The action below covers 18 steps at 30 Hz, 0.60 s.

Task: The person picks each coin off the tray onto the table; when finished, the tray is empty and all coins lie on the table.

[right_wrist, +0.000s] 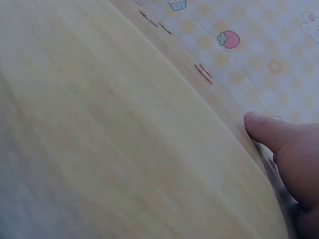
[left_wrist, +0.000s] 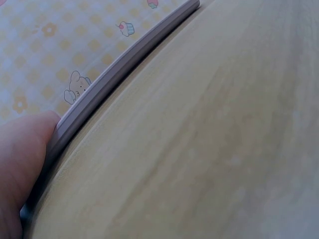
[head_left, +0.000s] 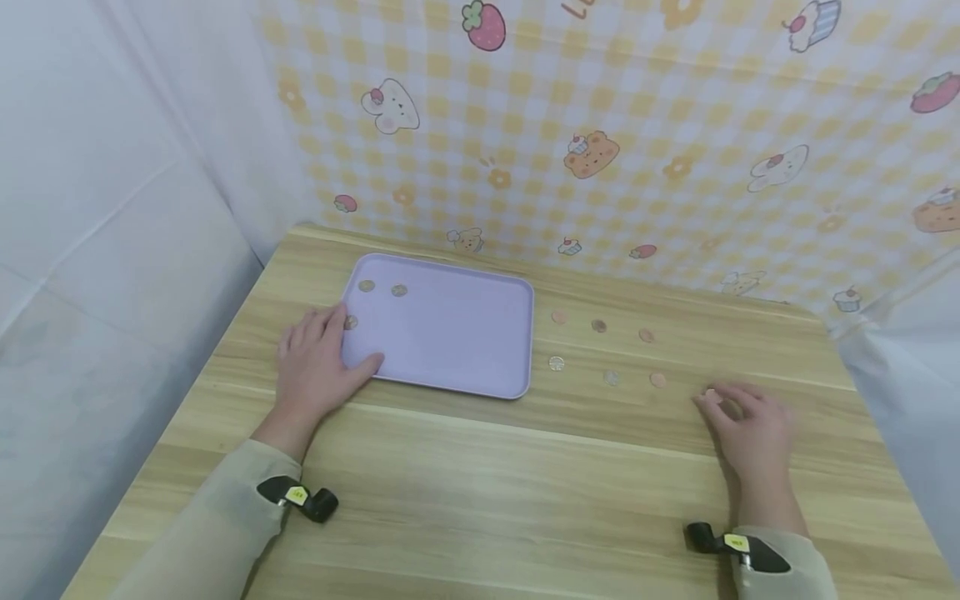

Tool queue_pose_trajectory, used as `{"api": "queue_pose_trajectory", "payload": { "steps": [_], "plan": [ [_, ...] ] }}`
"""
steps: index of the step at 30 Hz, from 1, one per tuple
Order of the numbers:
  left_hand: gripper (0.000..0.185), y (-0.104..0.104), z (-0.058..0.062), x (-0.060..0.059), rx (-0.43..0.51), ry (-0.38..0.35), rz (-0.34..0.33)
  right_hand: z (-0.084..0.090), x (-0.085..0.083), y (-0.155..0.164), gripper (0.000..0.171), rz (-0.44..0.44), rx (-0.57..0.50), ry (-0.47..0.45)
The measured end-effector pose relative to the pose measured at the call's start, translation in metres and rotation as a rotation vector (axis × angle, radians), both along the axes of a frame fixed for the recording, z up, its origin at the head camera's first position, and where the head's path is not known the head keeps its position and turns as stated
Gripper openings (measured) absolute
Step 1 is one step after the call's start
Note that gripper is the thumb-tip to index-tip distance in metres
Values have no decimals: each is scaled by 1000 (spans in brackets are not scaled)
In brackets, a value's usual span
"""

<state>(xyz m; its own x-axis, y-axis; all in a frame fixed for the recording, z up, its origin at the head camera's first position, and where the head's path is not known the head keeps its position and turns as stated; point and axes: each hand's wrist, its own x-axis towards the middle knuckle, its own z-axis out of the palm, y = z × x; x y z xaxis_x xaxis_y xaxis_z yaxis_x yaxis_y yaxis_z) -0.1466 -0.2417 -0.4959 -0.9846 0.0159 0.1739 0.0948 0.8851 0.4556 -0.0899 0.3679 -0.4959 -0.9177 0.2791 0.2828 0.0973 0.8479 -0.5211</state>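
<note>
My left hand [head_left: 315, 362] rests at the near left corner of a lilac tray [head_left: 457, 333]. Its thumb [left_wrist: 30, 144] lies over the front rim and its index finger touches the left rim. Inside the tray are three coins: one coin [head_left: 366, 286] and another coin [head_left: 399, 290] at the back left, and a third coin [head_left: 351, 322] beside the index fingertip. Toward the table's right side, my right hand [head_left: 753, 429] pinches a coin [head_left: 712, 396] between thumb and index finger, low at the tabletop. The right wrist view shows the thumb [right_wrist: 269, 132], but not that coin clearly.
Between tray and right hand, several coins lie flat in two loose rows, including a copper coin [head_left: 647, 335] and a silver coin [head_left: 556, 363]. They rest on a wooden table [head_left: 480, 492]. A yellow checked cloth [head_left: 525, 108] hangs behind, with white sheets at both sides.
</note>
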Motion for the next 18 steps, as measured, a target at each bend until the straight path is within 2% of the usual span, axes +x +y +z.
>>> {"api": "queue_pose_trajectory", "payload": {
  "steps": [7,15,18],
  "plan": [
    [103,0,2,1,-8,-9,0,1,-1,0,37,-45,-26,-72],
    [102,0,1,1,-3,-7,2,3,0,3,53,-154,-99,-184],
    [103,0,0,1,-1,-5,2,4,0,4,55,-164,-103,-198]
  ]
}}
